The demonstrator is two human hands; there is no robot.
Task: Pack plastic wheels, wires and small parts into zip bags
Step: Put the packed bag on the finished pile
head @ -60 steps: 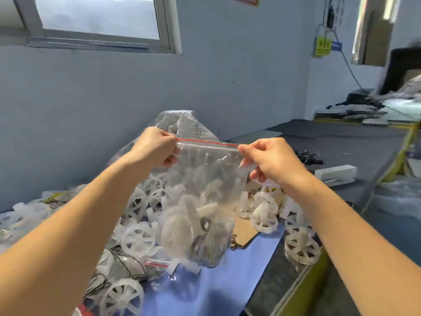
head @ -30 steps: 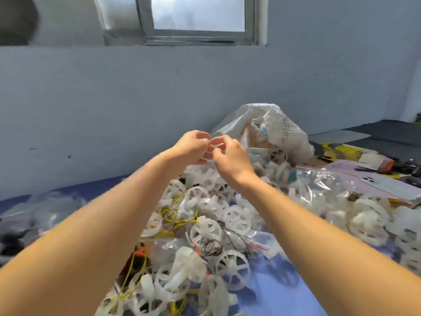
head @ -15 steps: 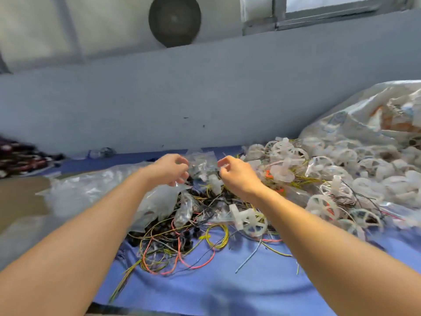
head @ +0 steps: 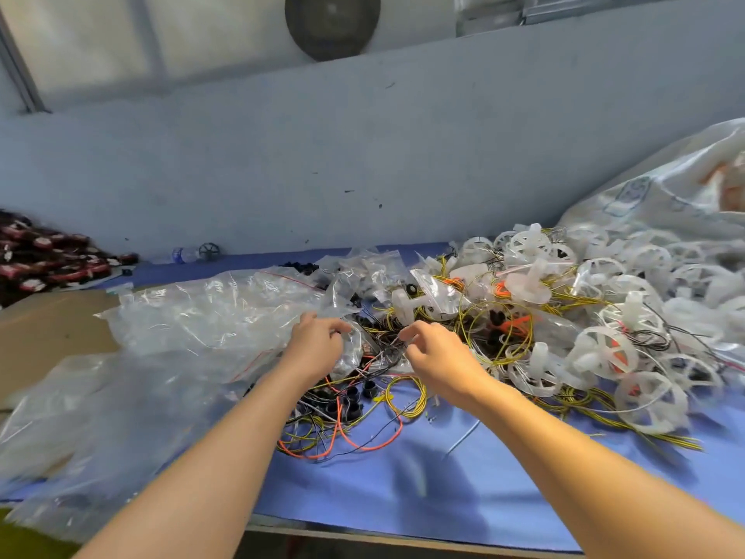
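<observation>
Where the two hands meet above the middle of the surface (head: 403, 490), a small zip bag (head: 360, 354) of clear film sits between them, directly over the wires (head: 342, 433). Left hand (head: 318, 344): fingers curled down onto the left edge of that bag, gripping the film. Right hand (head: 437, 355): thumb and forefinger drawn close together at the bag's right side, just above thin black strands; blur hides whether they pinch anything, so I cannot tell. The wires form a loose tangle of yellow, orange and black loops on the blue cover, near side of the hands. Small black parts (head: 354, 393) lie among them, just beneath the left wrist. Plastic wheels (head: 604, 349), white and spoked, are heaped to the right, with yellow strands threaded through the heap. Empty zip bags (head: 209, 316) with red seal lines spread in a crumpled pile to the left, reaching the near left edge. A large pale sack (head: 665, 195) rises at far right behind the wheels. Cardboard (head: 40, 328) shows at left under the bags. Dark red packets (head: 40, 260) are stacked at far left against the grey wall (head: 363, 155). A small bottle (head: 183, 254) lies at the wall's foot.
</observation>
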